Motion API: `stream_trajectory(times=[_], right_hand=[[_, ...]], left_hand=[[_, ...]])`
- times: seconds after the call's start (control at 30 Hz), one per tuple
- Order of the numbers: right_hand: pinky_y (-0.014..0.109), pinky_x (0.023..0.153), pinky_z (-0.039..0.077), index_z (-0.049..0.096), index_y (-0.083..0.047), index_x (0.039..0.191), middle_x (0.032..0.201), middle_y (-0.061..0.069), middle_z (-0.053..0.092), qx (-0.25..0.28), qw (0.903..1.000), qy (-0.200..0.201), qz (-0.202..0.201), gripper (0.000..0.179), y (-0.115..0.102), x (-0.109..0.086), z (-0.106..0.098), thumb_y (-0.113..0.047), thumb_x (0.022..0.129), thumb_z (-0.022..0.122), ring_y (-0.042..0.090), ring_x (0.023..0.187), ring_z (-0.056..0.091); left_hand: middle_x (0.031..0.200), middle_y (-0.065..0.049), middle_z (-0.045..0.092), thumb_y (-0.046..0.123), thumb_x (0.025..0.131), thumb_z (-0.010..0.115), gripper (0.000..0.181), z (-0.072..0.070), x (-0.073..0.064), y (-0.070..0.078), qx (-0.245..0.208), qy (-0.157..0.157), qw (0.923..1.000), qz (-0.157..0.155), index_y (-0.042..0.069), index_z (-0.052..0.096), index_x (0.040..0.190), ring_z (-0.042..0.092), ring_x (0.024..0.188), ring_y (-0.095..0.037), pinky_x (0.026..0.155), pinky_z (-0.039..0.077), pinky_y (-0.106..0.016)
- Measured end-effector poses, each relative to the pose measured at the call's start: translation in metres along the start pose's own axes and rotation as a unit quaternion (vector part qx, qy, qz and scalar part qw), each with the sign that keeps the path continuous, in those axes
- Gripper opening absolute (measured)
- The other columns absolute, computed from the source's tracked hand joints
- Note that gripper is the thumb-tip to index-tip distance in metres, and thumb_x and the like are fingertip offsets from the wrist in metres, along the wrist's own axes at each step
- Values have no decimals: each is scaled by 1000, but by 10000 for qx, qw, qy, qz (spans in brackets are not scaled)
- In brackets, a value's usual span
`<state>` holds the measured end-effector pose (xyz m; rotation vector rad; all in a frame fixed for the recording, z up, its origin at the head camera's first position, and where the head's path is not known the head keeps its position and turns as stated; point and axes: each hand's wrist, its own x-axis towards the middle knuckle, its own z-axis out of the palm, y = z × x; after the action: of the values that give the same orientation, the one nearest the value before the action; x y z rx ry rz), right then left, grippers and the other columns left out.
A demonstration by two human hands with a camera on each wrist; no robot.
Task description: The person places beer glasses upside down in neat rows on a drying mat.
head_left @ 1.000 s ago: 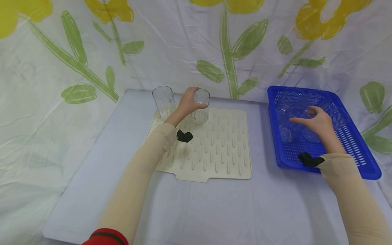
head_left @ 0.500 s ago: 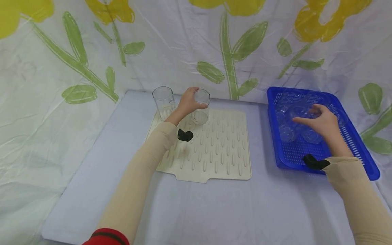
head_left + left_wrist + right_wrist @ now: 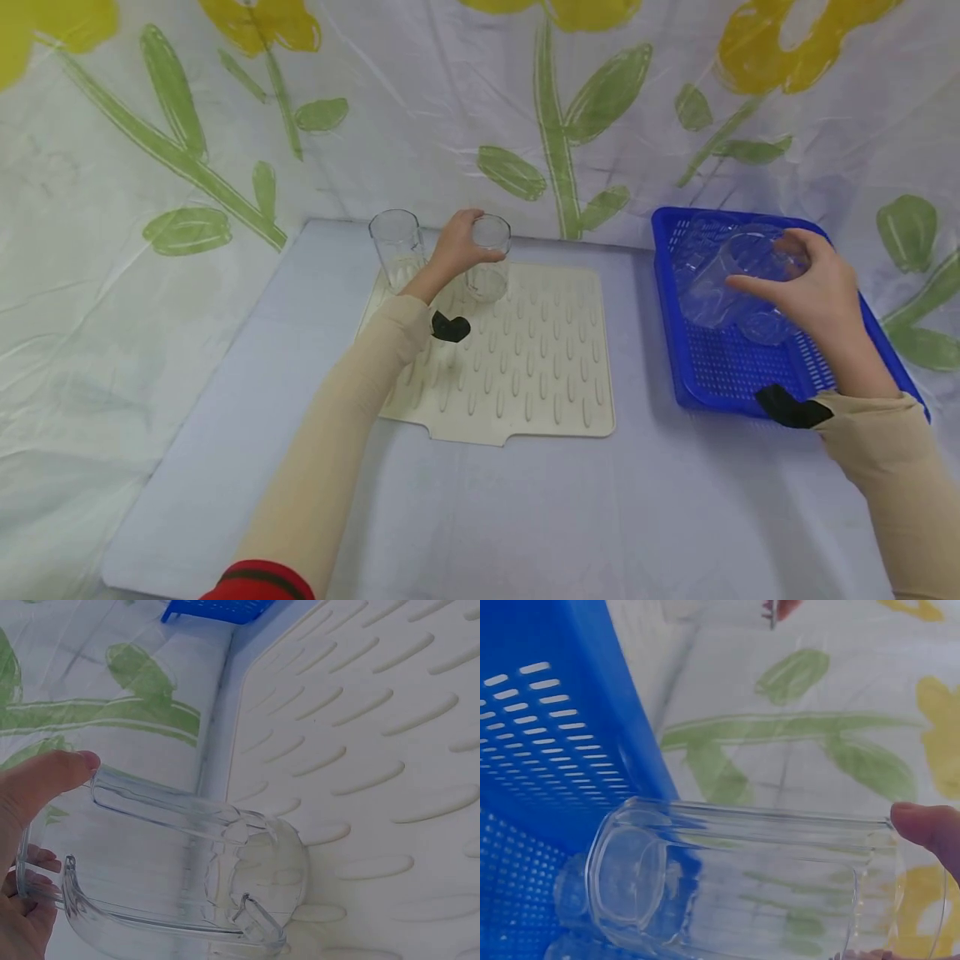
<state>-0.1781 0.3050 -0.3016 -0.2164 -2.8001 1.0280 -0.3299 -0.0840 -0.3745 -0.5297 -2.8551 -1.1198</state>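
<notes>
On the cream ridged drying mat (image 3: 540,358), a clear glass mug (image 3: 489,283) stands upright. My left hand (image 3: 456,248) grips it near the top, thumb and fingers on opposite sides; its handle shows in the left wrist view on this mug (image 3: 150,862). Another clear glass (image 3: 397,250) stands to its left at the mat's back corner. Over the blue basket (image 3: 682,379), my right hand (image 3: 821,292) holds a tilted clear glass mug (image 3: 716,287) by one end. In the right wrist view that mug (image 3: 757,877) lies across the basket's edge line, with the thumb on it.
Several clear glasses (image 3: 765,325) lie in the basket below the right hand. A white cloth covers the table (image 3: 525,517). Behind stands a white sheet (image 3: 427,133) printed with yellow flowers and green leaves.
My right hand has risen and moved slightly right, lifting the glass mug from among the others in the basket. The left hand keeps its grip in the same place.
</notes>
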Motion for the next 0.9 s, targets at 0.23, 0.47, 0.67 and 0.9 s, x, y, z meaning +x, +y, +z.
stream_trajectory(times=[0.23,0.47,0.67,0.9], right_hand=[[48,98,26,17,-12,144,141,16,28,262,9996,58,39,93,-8,-7,-6,-40,74,71,34,127,24],[43,98,29,23,-15,143,140,12,31,531,9984,82,-150,86,-13,-11,-5,-32,74,73,30,126,28],[43,97,31,28,-17,141,136,12,35,640,9973,-3,-372,81,-17,-19,-2,-27,75,73,28,125,31],[44,97,30,26,-19,142,136,12,35,780,9959,-203,-409,82,-22,-27,1,-25,75,73,30,125,30]], left_hand=[[135,-14,35,29,74,73,78,-1,1,0,26,-31,10000,-52,0,34,134,31,124,-25,99,28,-32],[135,-14,35,29,74,73,78,-2,2,-1,29,-30,10000,-60,-1,34,134,31,123,-26,99,28,-33],[135,-15,35,29,74,73,78,-1,1,0,-10,-71,9999,-73,-1,34,134,31,123,-26,99,29,-33],[135,-15,35,28,74,73,78,-2,1,1,-41,-88,9999,-90,0,34,134,31,123,-26,98,29,-33]])
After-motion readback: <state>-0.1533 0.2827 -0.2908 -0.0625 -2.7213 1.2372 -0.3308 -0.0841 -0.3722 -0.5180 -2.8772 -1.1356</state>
